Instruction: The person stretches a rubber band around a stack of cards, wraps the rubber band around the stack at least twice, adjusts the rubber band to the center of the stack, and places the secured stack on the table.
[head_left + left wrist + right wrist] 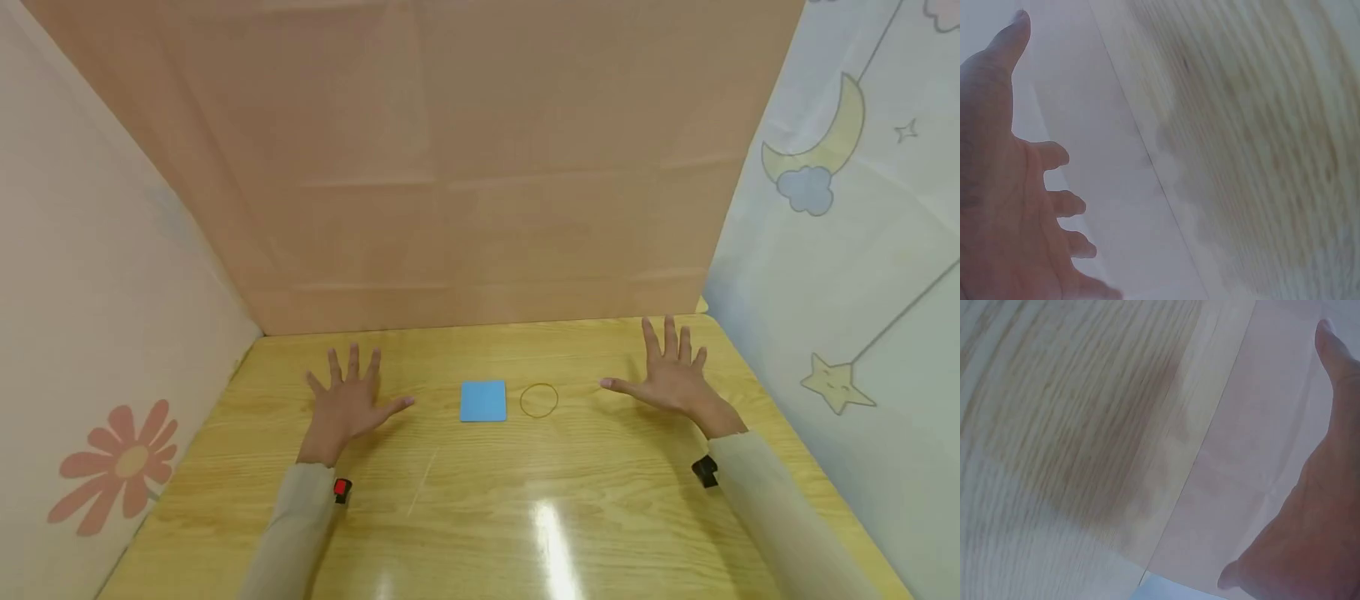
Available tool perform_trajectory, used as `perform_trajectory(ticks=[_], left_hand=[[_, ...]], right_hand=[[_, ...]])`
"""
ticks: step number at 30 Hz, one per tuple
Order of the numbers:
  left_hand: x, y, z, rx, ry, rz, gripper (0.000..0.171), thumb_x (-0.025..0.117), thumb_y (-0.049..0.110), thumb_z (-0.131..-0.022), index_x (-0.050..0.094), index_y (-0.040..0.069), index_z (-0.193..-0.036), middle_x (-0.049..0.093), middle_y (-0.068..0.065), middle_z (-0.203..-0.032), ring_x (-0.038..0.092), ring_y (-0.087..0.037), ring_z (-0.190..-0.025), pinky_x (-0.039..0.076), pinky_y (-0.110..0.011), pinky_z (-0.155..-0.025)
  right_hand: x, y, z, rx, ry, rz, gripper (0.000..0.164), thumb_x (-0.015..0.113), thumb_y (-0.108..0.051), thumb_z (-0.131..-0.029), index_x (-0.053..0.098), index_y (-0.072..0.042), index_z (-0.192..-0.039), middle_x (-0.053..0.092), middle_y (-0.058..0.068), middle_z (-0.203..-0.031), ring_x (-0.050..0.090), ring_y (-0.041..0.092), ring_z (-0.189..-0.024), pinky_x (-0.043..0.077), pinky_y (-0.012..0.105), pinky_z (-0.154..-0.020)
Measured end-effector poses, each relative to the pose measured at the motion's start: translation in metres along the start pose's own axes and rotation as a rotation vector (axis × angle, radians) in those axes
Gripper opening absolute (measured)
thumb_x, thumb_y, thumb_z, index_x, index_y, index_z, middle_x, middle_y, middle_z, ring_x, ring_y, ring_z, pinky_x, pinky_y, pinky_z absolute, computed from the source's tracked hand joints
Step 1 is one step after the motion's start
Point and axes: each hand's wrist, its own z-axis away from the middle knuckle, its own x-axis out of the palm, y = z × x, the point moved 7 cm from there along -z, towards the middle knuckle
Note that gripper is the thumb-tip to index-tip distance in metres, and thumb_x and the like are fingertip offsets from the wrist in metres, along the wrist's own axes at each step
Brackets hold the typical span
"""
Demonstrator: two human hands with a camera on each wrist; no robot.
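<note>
Two things lie on the table (450, 533): a blue square (483, 401) and, just right of it, a round yellowish band (538, 417), neither with a marked long axis. The square lies right of the left hand (347, 408), its nearer one; the band lies left of the right hand (675, 385), likewise nearer. Both hands are spread and hold nothing; a brown backdrop (480, 167) stands beyond.

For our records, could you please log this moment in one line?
left hand: fingers spread, empty; right hand: fingers spread, empty; blue square: on table, beside yellow loop, apart
</note>
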Motion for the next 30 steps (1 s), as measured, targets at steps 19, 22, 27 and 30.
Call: perform_trajectory(ticks=[19, 22, 27, 30], left_hand=[[-0.007, 0.023, 0.008, 0.069, -0.001, 0.139, 0.112, 0.049, 0.086, -0.091, 0.015, 0.014, -0.17, 0.053, -0.03, -0.15, 0.064, -0.049, -0.123, 0.064, -0.053, -0.072], [-0.006, 0.027, 0.009, 0.085, -0.006, 0.126, 0.11, 0.049, 0.086, -0.092, 0.025, 0.01, -0.168, 0.06, -0.03, -0.143, 0.067, -0.046, -0.118, 0.063, -0.049, -0.068], [-0.004, 0.035, 0.011, 0.093, -0.011, 0.135, 0.098, 0.055, 0.079, -0.094, 0.046, 0.006, -0.159, 0.062, -0.027, -0.134, 0.067, -0.036, -0.105, 0.058, -0.039, -0.06], [-0.002, 0.04, 0.011, 0.098, -0.009, 0.157, 0.088, 0.063, 0.07, -0.095, 0.054, 0.005, -0.153, 0.061, -0.02, -0.122, 0.062, -0.027, -0.092, 0.05, -0.031, -0.056]], right_hand=[[-0.005, -0.028, 0.003, -0.081, 0.029, -0.127, 0.134, 0.072, -0.073, -0.087, -0.019, -0.015, -0.168, -0.026, 0.026, -0.172, -0.006, 0.065, -0.156, 0.037, 0.084, -0.106], [-0.004, -0.032, 0.002, -0.085, 0.03, -0.152, 0.137, 0.075, -0.072, -0.085, -0.019, -0.015, -0.168, -0.019, 0.029, -0.172, 0.003, 0.068, -0.154, 0.036, 0.085, -0.107], [0.0, -0.038, 0.002, -0.097, 0.054, -0.191, 0.136, 0.079, -0.07, -0.083, -0.006, -0.01, -0.17, 0.008, 0.037, -0.169, 0.025, 0.064, -0.149, 0.041, 0.08, -0.107], [0.002, -0.042, 0.003, -0.111, 0.07, -0.207, 0.126, 0.081, -0.068, -0.082, 0.014, -0.005, -0.168, 0.031, 0.036, -0.159, 0.039, 0.057, -0.14, 0.048, 0.074, -0.103]])
